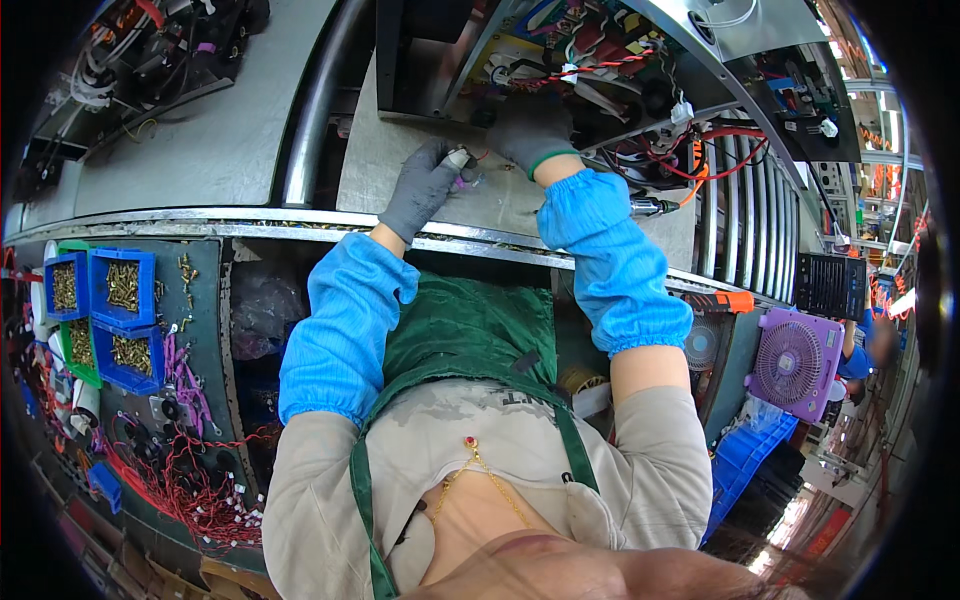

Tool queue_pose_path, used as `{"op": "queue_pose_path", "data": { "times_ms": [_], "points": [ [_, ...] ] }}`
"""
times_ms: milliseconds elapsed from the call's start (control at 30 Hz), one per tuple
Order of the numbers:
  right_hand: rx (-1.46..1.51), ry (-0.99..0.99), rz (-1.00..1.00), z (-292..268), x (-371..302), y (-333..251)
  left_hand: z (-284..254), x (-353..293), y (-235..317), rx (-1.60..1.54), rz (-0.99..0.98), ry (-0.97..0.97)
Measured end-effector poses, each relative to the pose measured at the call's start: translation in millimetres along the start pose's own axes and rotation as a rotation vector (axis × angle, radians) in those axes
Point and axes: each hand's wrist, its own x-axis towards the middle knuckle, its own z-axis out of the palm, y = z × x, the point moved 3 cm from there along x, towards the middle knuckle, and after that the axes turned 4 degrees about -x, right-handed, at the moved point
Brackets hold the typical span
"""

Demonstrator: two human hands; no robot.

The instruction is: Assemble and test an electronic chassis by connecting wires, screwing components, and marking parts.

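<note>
In front of me stands an open metal housing (pixel 735 95) with circuit boards and wiring inside. My left hand (pixel 420 190), in a grey glove with one pale fingertip, is just outside its near edge. Thumb and fingers are pinched together there, at a small dark piece too unclear to name. Reaching to the housing's lower opening is my right hand (pixel 535 135), gloved in dark grey with a green cuff; its fingers are lost in shadow. A red and white twisted wire (pixel 600 68) runs above it. Beneath the hands is a grey metal plate (pixel 375 175).
Blue bins (pixel 128 348) of brass screws sit at left, above bundles of red and black wires (pixel 180 490). A power screwdriver (pixel 652 206) lies right of my right forearm, near conveyor rollers (pixel 745 220). An orange-black tool (pixel 722 302) and a purple fan (pixel 797 362) are farther right.
</note>
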Motion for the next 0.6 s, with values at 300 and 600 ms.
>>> {"op": "queue_pose_path", "data": {
  "times_ms": [300,600],
  "points": [
    [0.057,0.074,-0.028,7.2,-12.1,19.7,3.3,3.5,-6.6,-0.057,-0.019,0.011],
    [0.136,0.241,0.175,49.8,-75.1,95.2,5.4,0.8,-4.7,0.031,-0.033,0.006]
  ]
}}
